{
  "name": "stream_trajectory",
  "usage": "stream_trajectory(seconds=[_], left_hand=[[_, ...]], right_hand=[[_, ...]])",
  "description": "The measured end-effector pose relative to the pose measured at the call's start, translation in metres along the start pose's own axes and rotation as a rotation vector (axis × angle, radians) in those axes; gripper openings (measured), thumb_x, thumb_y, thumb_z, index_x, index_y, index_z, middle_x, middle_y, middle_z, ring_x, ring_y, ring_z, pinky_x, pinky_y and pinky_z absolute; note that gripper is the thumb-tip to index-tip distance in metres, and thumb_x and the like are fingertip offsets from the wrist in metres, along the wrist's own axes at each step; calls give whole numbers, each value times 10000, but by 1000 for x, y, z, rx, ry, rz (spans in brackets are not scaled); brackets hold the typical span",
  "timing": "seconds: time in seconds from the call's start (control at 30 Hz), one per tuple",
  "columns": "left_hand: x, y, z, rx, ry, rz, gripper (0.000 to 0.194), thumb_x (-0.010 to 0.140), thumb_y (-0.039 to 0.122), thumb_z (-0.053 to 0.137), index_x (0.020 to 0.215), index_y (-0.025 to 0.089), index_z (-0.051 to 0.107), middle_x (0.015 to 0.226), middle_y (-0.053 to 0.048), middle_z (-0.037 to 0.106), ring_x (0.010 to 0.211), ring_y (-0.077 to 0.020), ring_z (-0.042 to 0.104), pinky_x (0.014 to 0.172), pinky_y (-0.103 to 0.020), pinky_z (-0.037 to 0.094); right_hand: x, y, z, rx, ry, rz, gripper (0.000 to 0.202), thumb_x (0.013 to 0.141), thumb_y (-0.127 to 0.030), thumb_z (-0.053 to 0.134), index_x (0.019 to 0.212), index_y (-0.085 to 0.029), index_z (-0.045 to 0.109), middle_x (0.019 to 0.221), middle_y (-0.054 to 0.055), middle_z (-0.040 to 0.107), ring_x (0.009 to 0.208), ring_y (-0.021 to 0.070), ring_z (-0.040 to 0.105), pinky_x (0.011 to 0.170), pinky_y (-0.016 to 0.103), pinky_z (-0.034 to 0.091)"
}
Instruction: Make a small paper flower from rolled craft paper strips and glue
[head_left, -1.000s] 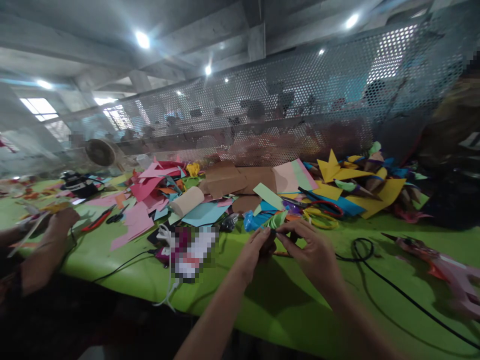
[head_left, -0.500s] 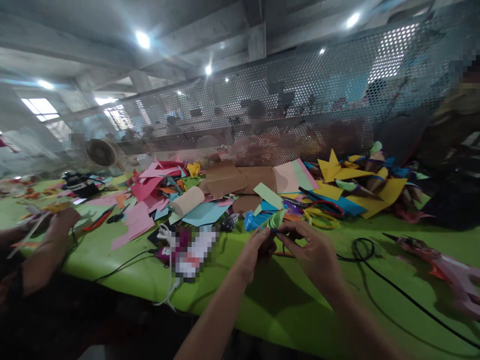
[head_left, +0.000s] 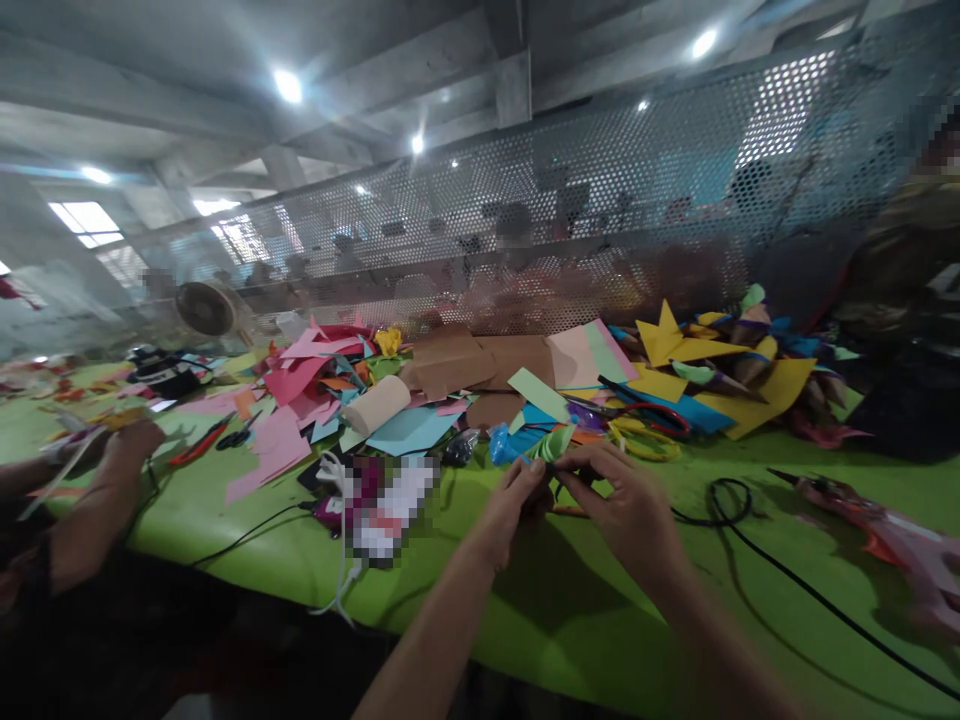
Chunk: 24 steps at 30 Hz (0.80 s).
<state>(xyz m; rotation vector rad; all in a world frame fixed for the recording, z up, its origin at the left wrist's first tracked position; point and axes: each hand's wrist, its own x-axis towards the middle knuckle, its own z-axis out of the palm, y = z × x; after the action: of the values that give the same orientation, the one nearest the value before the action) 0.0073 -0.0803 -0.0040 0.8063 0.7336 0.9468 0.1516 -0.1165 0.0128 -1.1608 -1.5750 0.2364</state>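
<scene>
Low over the green table, my left hand (head_left: 519, 500) and my right hand (head_left: 621, 492) meet with their fingers closed. Between the fingertips of both is a small dark piece (head_left: 551, 470), too small to make out. A pale green curled strip of paper (head_left: 553, 443) shows just above the fingertips; whether it is joined to the dark piece I cannot tell. Blue paper (head_left: 517, 440) lies right behind my left hand. Nearest beyond my right hand are yellow-handled scissors (head_left: 643, 440) and red-handled scissors (head_left: 660, 415).
A pink glue gun (head_left: 885, 535) lies at right, its black cable (head_left: 795, 575) looping over the table. A power strip (head_left: 349, 495) with cords sits left. Coloured paper (head_left: 300, 370) piles along a perforated metal screen (head_left: 465, 240). Another person's hands (head_left: 124, 450) work at far left.
My hands stay almost in the same place, with slight finger movement around the small dark piece. The whole view has shifted very slightly.
</scene>
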Motion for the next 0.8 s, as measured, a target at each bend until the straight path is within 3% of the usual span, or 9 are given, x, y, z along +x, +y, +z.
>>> stream_trajectory(seconds=[0.27,0.5,0.8], left_hand=[[0,2,-1,11,-1,-25,504,636,572,830,672,185,509,570,74,395,518,-65,374,496,-219,245],[-2,4,2,-74,-8,-55,517,581,547,872,636,179,513,558,80,342,524,-61,310,500,-204,271],[1,4,-3,-77,10,-187,530,618,663,792,681,181,579,544,47,472,475,-70,370,443,-212,245]], right_hand=[[0,0,0,80,-41,113,28,864,-213,656,860,-226,631,810,1,648,734,173,607,686,293,485],[0,0,0,92,-44,123,36,856,-222,666,855,-226,631,799,-1,642,736,173,600,690,294,478],[2,-6,-3,102,-39,126,102,855,-287,686,847,-222,607,792,0,612,703,168,569,655,287,459]])
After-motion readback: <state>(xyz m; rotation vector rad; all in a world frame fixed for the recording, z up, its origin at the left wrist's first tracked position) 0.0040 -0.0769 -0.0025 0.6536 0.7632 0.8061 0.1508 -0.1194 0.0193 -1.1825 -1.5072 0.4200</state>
